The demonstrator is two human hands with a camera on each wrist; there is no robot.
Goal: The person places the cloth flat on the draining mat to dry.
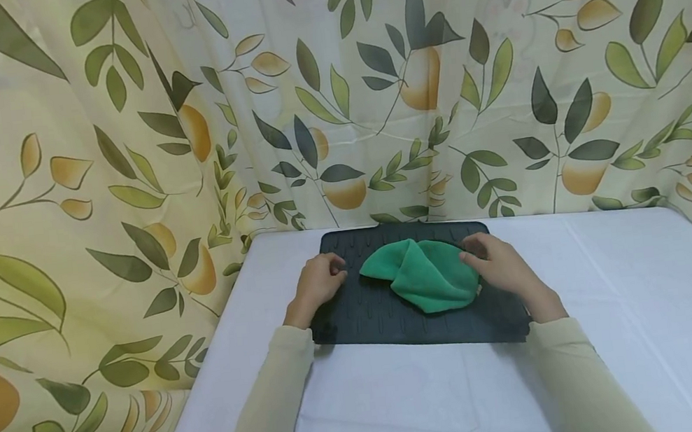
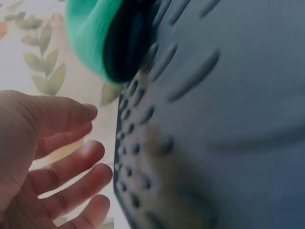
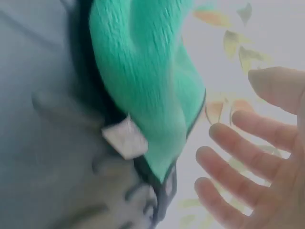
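A crumpled green cloth point(image 1: 431, 274) with raised folds lies on a dark ridged mat point(image 1: 363, 320). In the right wrist view, a small white label point(image 3: 126, 137) sticks out from the edge of the cloth. My left hand point(image 1: 321, 280) is over the mat's left side, apart from the cloth, its fingers loosely bent around nothing. At the cloth's right end is my right hand point(image 1: 498, 265). Seen from its wrist, the right hand's fingers point(image 3: 238, 183) are spread and relaxed, with a gap between them and the cloth.
The mat lies near the far edge of a table covered with a white cloth point(image 1: 397, 401). Behind and to the left hangs a curtain point(image 1: 337, 132) printed with leaves and orange fruit.
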